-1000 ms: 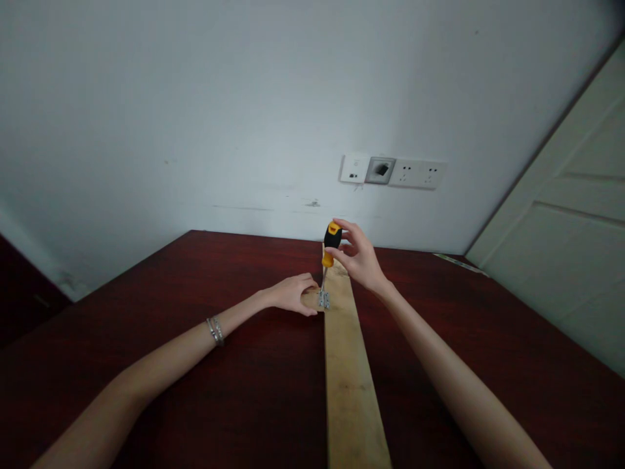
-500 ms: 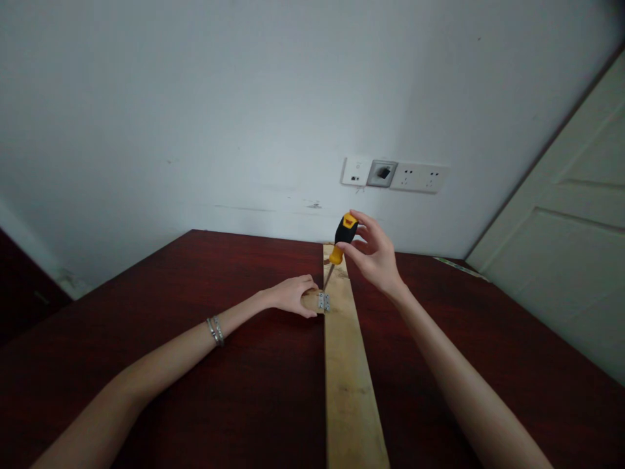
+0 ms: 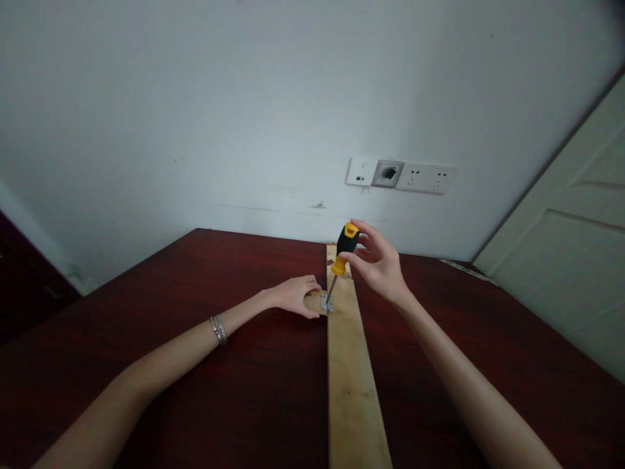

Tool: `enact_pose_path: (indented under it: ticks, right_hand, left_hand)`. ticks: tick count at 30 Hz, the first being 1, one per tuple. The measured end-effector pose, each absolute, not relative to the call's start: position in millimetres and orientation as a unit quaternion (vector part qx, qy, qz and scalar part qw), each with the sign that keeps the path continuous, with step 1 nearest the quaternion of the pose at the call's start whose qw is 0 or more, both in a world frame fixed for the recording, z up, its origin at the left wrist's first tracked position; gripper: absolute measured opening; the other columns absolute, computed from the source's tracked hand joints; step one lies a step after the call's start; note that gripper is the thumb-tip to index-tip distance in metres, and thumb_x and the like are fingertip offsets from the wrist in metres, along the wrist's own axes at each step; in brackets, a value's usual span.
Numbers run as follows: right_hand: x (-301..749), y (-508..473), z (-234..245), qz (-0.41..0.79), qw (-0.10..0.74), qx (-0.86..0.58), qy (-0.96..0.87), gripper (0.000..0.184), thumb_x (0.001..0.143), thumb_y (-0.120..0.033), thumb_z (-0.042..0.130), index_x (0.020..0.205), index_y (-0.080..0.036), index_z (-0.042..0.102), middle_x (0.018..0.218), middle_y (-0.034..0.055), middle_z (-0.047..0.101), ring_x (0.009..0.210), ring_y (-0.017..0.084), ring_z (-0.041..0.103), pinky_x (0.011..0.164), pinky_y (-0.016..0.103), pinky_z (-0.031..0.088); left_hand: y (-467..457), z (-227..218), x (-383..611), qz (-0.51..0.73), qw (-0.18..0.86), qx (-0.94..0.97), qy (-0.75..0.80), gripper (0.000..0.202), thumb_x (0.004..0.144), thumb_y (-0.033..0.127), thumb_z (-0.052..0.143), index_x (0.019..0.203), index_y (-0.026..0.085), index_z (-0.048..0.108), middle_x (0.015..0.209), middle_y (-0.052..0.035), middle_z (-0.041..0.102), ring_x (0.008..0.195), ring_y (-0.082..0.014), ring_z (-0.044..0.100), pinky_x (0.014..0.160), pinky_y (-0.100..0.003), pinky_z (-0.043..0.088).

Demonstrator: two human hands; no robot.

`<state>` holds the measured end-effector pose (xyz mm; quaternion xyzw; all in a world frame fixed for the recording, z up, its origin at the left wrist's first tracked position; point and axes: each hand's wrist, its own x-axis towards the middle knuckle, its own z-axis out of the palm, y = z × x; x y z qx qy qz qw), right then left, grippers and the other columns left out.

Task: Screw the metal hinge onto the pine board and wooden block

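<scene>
The grip of the right hand (image 3: 378,264) is narrow, closed on the handle of the leaning screwdriver (image 3: 347,242). The left hand (image 3: 293,294) holds the small wooden piece (image 3: 313,302) between thumb and fingers. The hinge (image 3: 324,303) lies across this piece and the long board (image 3: 349,378), on the dark red surface (image 3: 234,391). The tip has moved from the hinge's far edge to about its middle, probably for working another spot; whether it touches a screw, I cannot tell.
</scene>
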<state>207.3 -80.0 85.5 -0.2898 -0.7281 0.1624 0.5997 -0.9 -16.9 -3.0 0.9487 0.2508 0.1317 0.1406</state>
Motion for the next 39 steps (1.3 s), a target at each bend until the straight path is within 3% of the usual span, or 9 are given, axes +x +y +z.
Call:
enact_pose_path:
  ticks: [18, 39]
  right_hand:
    - [203.8, -76.5, 78.9, 0.156, 0.588, -0.298, -0.736, 0.054, 0.077, -0.031, 0.069, 0.128, -0.033, 0.052, 0.128, 0.0057, 0.054, 0.101, 0.021, 0.058, 0.076, 0.038, 0.060]
    - [203.7, -76.6, 75.5, 0.203, 0.577, -0.287, -0.737, 0.053, 0.080, -0.025, 0.065, 0.130, -0.032, 0.049, 0.130, 0.0066, 0.052, 0.108, 0.022, 0.057, 0.082, 0.040, 0.057]
  left_hand:
    - [-18.6, 0.3, -0.5, 0.125, 0.151, 0.947, 0.255, 0.058, 0.064, 0.044, 0.075, 0.113, 0.018, 0.057, 0.110, -0.0073, 0.055, 0.098, -0.0244, 0.057, 0.087, -0.033, 0.044]
    - [-17.0, -1.8, 0.3, 0.122, 0.133, 0.949, 0.257, 0.059, 0.063, 0.047, 0.075, 0.111, 0.017, 0.058, 0.106, -0.0075, 0.055, 0.095, -0.0245, 0.057, 0.085, -0.033, 0.045]
